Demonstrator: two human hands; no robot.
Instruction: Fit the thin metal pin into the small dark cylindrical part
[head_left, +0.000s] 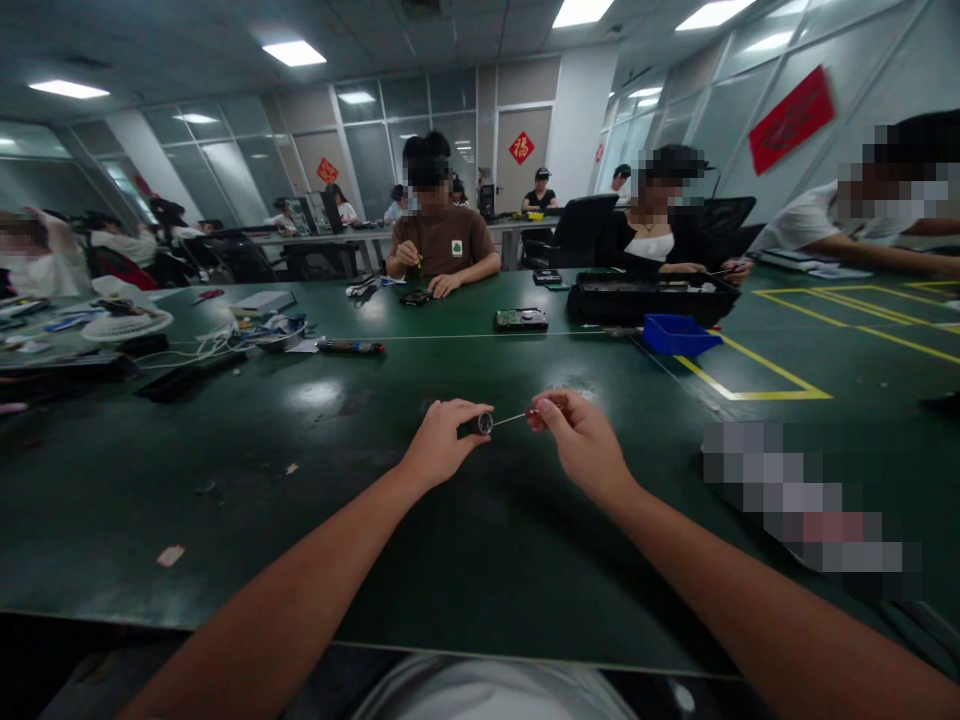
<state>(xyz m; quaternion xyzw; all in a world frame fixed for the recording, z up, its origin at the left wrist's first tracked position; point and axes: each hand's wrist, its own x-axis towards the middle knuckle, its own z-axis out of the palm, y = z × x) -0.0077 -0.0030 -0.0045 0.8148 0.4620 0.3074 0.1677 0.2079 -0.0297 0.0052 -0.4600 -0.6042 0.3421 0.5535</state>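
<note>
Between the thumb and fingers of my left hand is a small black cylindrical part, its round end turned toward the right. My right hand pinches the red handle of a thin screwdriver. The screwdriver's shaft points left, and its tip reaches the face of the black part; whether it touches is too small to tell. Both hands are held over the green table, in front of my body.
Across the table a person handles small parts. A circuit board, a blue bin and a long black housing lie ahead. Cables and tools clutter the left. A blurred-out object lies at right.
</note>
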